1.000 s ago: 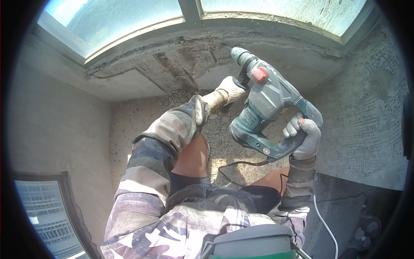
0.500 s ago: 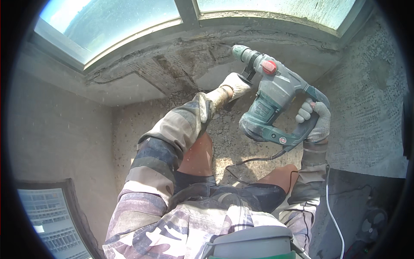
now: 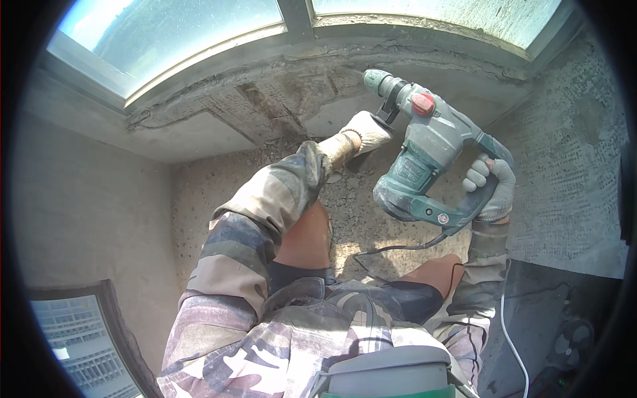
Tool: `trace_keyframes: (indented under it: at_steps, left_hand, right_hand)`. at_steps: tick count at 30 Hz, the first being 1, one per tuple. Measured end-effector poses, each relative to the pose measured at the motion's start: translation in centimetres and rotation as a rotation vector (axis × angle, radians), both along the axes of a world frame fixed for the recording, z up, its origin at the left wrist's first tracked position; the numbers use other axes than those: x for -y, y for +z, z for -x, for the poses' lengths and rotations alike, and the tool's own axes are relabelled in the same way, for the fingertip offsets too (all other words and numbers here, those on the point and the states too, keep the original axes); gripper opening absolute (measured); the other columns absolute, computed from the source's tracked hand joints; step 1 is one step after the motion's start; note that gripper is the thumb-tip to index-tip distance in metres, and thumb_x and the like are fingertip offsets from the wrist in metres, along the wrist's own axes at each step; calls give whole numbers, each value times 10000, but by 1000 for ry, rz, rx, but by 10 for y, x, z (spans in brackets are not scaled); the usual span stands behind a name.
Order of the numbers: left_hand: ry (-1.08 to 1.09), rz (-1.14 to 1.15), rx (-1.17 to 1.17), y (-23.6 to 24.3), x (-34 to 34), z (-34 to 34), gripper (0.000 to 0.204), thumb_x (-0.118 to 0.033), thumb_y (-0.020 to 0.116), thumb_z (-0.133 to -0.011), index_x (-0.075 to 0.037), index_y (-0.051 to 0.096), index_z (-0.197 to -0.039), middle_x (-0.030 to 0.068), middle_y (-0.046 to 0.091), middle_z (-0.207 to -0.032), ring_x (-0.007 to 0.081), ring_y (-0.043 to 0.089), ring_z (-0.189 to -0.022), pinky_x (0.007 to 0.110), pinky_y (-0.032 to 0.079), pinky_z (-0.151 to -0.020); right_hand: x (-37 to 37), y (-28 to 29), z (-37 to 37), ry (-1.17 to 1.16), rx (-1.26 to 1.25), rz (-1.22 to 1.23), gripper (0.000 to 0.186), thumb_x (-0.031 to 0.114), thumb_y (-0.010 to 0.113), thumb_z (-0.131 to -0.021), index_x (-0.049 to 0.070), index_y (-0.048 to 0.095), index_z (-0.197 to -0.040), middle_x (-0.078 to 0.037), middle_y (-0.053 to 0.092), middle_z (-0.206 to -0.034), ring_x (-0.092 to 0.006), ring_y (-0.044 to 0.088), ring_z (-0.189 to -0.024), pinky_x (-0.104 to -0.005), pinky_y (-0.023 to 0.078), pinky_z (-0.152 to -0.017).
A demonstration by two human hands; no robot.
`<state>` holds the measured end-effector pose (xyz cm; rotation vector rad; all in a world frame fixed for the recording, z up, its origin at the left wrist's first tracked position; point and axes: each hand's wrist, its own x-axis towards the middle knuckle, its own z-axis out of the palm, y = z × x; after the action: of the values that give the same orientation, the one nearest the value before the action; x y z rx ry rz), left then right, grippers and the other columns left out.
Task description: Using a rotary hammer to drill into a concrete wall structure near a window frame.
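Observation:
A teal and grey rotary hammer drill with a red knob lies across the space between my gloved hands. My right hand is wrapped round its rear handle. Closed on the black side handle near the chuck is my left hand, which hides most of that grip. The drill's nose points up and left at the rough wall below the window, where the plaster is chipped away in patches. The bit's tip is thin and hard to make out against the wall.
Broken rubble covers the floor by my legs. A dark cord runs from the drill's handle, and a white cable hangs by my right arm. Above the wall is a framed window. A fan-like object stands at lower right.
The drill and both hands appear slightly farther right in the view, while the window and wall have also shifted a little. Both grips stay the same.

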<state>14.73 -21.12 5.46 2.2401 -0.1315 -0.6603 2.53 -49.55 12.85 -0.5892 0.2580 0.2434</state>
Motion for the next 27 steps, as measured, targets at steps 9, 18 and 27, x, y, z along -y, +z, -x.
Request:
trace_keyframes:
  at_steps: [9, 18, 27]
  left_hand:
    - [-67, -29, 84, 2, -3, 0, 327, -359, 661, -770, -34, 685, -795, 91, 651, -673, 207, 603, -629, 351, 491, -649]
    - [-25, 15, -29, 11, -10, 3, 341, -366, 648, -775, -35, 697, -841, 81, 657, -691, 186, 597, -632, 349, 496, -643]
    - [-13, 65, -105, -5, -38, 25, 384, -374, 664, -784, -21, 701, -931, 97, 677, -741, 195, 626, -664, 333, 493, -647]
  right_hand:
    - [-5, 3, 11, -33, -38, -3, 127, 161, 585, -861, 95, 479, -886, 28, 377, -711, -121, 404, -604, -303, 399, -593]
    - [-15, 4, 8, -80, -96, 38, 137, 171, 584, -872, 85, 486, -914, 18, 427, -718, -125, 447, -616, -315, 429, -592]
    - [-82, 0, 75, -154, -38, 105, 97, 88, 541, -830, 46, 508, -912, -39, 488, -739, -162, 513, -649, -334, 473, -629]
